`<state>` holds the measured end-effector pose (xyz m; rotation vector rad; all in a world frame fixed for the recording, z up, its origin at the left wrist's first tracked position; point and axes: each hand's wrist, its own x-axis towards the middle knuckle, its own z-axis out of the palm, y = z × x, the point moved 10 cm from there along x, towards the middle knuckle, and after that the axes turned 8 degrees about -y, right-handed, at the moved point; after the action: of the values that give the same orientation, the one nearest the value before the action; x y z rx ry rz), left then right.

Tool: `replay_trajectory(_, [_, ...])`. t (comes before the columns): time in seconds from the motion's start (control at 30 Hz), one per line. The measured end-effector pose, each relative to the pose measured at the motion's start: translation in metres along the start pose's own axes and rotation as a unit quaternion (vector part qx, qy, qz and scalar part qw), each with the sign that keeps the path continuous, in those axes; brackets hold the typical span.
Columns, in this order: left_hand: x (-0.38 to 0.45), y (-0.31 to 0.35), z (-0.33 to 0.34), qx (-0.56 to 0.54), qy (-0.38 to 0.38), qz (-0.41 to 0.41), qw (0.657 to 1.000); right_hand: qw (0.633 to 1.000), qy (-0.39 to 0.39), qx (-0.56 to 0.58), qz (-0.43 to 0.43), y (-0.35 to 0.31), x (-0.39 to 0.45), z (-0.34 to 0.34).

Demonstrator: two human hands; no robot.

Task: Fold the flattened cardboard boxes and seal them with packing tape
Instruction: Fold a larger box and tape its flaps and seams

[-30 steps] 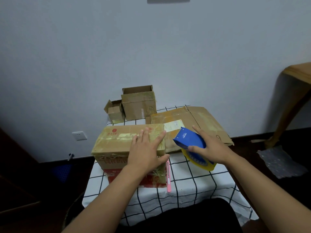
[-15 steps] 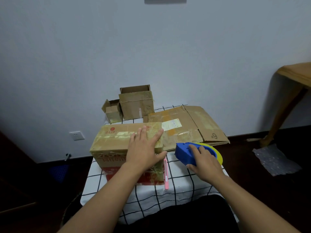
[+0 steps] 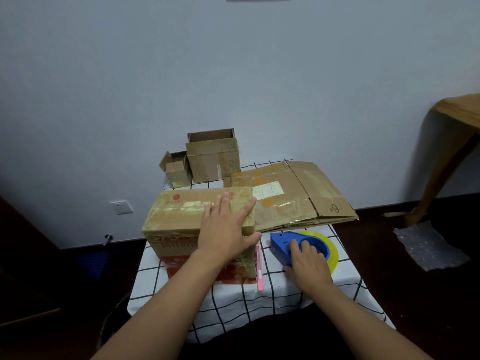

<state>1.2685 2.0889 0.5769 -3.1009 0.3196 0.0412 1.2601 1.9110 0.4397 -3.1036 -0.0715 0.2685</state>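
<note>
Your left hand (image 3: pixel 228 229) lies flat, fingers spread, on top of the taped brown cardboard box (image 3: pixel 181 216) on the white black-grid tablecloth (image 3: pixel 233 302). Your right hand (image 3: pixel 306 266) rests on the blue plastic tape dispenser with its yellow roll (image 3: pixel 283 242), set down on the cloth. A pink utility knife (image 3: pixel 259 271) lies between box and dispenser. Flattened cardboard marked #9 (image 3: pixel 298 193) lies behind; two small open boxes (image 3: pixel 207 159) stand by the wall.

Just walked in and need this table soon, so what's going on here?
A person is packing boxes. Their left hand lies flat on the taped box, fingers spread. Their right hand rests on the blue tape dispenser, which lies on the checked tablecloth. A flattened box awaits folding, and two open boxes stand at the back. A pink cutter lies beside the taped box.
</note>
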Motion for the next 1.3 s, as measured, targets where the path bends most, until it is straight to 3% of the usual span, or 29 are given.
replay_trajectory(0.1, [0.000, -0.001, 0.001, 0.003, 0.000, -0.001, 1.000, 0.999, -0.037, 0.013, 0.003, -0.002, 0.006, -0.026])
replay_trajectory(0.17, [0.000, 0.000, 0.001, 0.003, 0.003, 0.000, 1.000, 0.984, 0.012, 0.178, -0.004, -0.005, 0.007, -0.068])
replay_trajectory(0.2, [0.000, 0.000, 0.001, 0.001, 0.005, 0.000, 1.000, 0.947, 0.021, 0.321, -0.007, -0.006, 0.007, -0.084])
replay_trajectory(0.27, [0.000, 0.000, 0.001, -0.001, 0.006, -0.001, 1.000, 0.791, -0.049, 0.610, -0.001, -0.022, 0.010, -0.086])
replay_trajectory(0.3, [0.000, 0.000, 0.000, -0.002, 0.007, -0.001, 1.000, 0.708, -0.091, 0.700, 0.001, -0.034, 0.011, -0.083])
replay_trajectory(0.33, [-0.001, 0.000, 0.000, -0.001, 0.008, -0.001, 1.000, 0.649, -0.113, 0.752, 0.002, -0.044, 0.013, -0.080])
replay_trajectory(0.4, [-0.001, 0.001, -0.001, 0.000, 0.013, 0.001, 1.000, 0.574, -0.105, 0.812, 0.001, -0.052, 0.018, -0.078])
replay_trajectory(0.47, [-0.001, 0.001, -0.001, -0.001, 0.014, 0.001, 1.000, 0.537, -0.081, 0.840, -0.005, -0.055, 0.023, -0.079])
replay_trajectory(0.63, [0.001, 0.000, 0.000, -0.003, 0.015, 0.002, 1.000, 0.560, -0.045, 0.827, -0.006, -0.057, 0.027, -0.081])
replay_trajectory(0.77, [0.000, 0.001, 0.000, -0.001, 0.019, 0.005, 1.000, 0.578, -0.060, 0.814, 0.008, -0.067, 0.028, -0.077])
replay_trajectory(0.87, [0.001, 0.000, -0.001, -0.004, 0.021, 0.006, 1.000, 0.650, -0.069, 0.756, 0.028, -0.065, 0.029, -0.072])
replay_trajectory(0.97, [0.001, 0.001, 0.000, -0.004, 0.025, 0.004, 1.000, 0.760, -0.006, 0.649, 0.035, -0.046, 0.030, -0.081])
replay_trajectory(1.03, [0.000, 0.001, 0.001, -0.007, 0.026, -0.002, 1.000, 0.756, 0.037, 0.653, -0.004, -0.047, 0.027, -0.098])
replay_trajectory(1.1, [0.001, -0.001, 0.001, -0.011, 0.029, -0.013, 0.999, 0.730, 0.013, 0.682, -0.051, -0.063, 0.026, -0.108])
replay_trajectory(1.2, [0.001, -0.003, 0.000, -0.011, 0.025, -0.020, 0.999, 0.778, -0.021, 0.624, -0.076, -0.077, 0.026, -0.113])
replay_trajectory(1.3, [0.000, -0.002, 0.000, -0.009, 0.021, -0.020, 1.000, 0.852, -0.049, 0.514, -0.087, -0.076, 0.029, -0.115])
